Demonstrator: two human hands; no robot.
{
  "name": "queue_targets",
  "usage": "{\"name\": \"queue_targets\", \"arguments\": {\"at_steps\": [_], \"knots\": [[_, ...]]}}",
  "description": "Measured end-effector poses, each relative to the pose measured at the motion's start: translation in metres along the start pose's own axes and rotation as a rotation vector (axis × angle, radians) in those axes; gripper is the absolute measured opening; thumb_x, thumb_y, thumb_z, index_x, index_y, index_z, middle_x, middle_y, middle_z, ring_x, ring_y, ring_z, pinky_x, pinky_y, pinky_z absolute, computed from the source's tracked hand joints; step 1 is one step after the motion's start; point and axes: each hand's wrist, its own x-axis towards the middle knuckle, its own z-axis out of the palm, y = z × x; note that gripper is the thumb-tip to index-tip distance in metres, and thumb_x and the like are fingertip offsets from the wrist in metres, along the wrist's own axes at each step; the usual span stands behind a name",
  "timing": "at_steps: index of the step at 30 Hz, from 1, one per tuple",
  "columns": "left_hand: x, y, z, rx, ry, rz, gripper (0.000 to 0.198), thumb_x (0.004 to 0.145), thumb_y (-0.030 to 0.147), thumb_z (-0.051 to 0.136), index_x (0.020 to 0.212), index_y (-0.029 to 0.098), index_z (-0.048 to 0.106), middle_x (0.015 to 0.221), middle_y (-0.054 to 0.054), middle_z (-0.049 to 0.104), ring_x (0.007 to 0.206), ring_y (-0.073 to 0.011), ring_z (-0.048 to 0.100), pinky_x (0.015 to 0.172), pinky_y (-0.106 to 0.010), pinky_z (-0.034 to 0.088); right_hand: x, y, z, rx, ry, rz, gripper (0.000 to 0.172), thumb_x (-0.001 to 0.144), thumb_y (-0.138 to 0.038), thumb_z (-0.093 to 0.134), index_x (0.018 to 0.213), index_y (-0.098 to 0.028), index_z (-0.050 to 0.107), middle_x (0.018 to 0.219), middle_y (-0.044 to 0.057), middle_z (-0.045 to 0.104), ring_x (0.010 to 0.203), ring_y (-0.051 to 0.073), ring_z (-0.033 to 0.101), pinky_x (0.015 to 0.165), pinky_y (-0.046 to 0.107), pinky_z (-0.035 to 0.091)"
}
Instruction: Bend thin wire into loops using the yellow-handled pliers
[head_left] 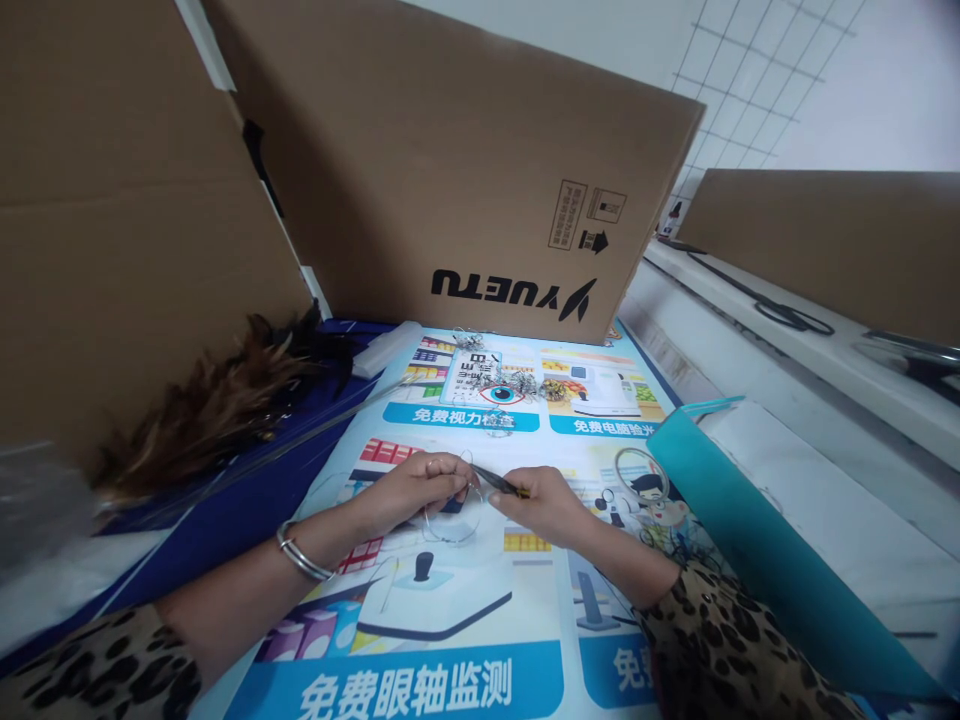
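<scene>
Both hands are busy around the middle of the table (225, 535), just above a printed poster sheet (536, 610). The left hand (424, 484) has thumb and fingers pinched together on a thin wire loop (450, 541), which hangs down below the fingertips. The right hand (546, 503) is curled round a pair of dark pliers (493, 480), and their tip points left, right up at the left fingertips. Can't tell if the pliers actually bite the wire, it's too small to make out.

There's a silvery bangle (296, 555) on the left wrist, and both sleeves are leopard print.

Farther off on the poster, a tangle of wire bits (517, 382) sits near the big printed eye, with a small goldish clump (556, 389) just right of it. Over on the left there's a pile of brown feathers (217, 405), and a teal-and-white box (750, 510) takes up the right side. A big cardboard panel (420, 170) with upside-down YUETU lettering stands at the far end, and black scissors (793, 318) lie on the white ledge (720, 283) at far right.
</scene>
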Motion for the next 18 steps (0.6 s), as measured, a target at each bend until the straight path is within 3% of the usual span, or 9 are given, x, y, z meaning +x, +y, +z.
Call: {"name": "queue_targets", "arguments": {"at_steps": [11,18], "knots": [[-0.0004,-0.0037,0.0003,0.046,0.016,-0.003,0.02,0.081,0.034,0.054,0.079,0.014,0.058,0.047,0.006,0.048,0.039,-0.0052,0.032,0.042,-0.019,0.022,0.0002,0.0009,0.0023,0.023,0.017,-0.006,0.039,0.078,-0.049,0.049,0.058,-0.017,0.04,0.054,-0.004,0.031,0.053,0.007,0.031,0.045,0.018,0.021],[0.0009,-0.0023,0.0017,-0.064,0.074,-0.019,0.014,0.076,0.027,0.056,0.078,0.014,0.058,0.061,0.004,0.054,0.041,-0.0049,0.043,0.041,-0.018,0.027,0.0012,0.0019,0.0045,0.005,0.052,-0.007,0.032,0.078,-0.042,0.051,0.059,-0.017,0.043,0.054,-0.004,0.034,0.055,0.008,0.033,0.046,0.018,0.021]]}}
